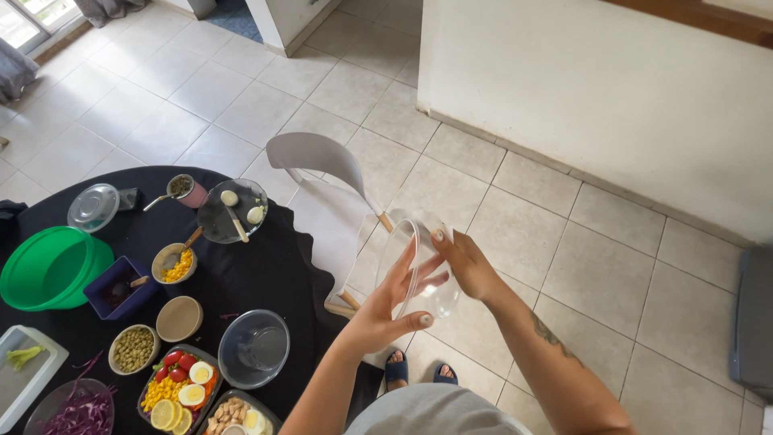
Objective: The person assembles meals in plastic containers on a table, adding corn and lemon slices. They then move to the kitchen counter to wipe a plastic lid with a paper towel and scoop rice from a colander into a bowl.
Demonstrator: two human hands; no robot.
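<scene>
Both my hands hold a clear glass bowl (427, 270) tilted on its side, in the air to the right of the table and above the tiled floor. My left hand (394, 302) cups its open rim from the near side with fingers spread. My right hand (465, 262) grips the bowl's far side. The bowl looks empty.
A round table with a black cloth (258, 270) sits at the left, crowded with a green bowl (48, 266), an empty glass bowl (254, 348), small bowls of corn (175, 263) and beans (133, 349), salad trays (179, 387) and a plate (233, 211). A white chair (322, 161) stands beside it.
</scene>
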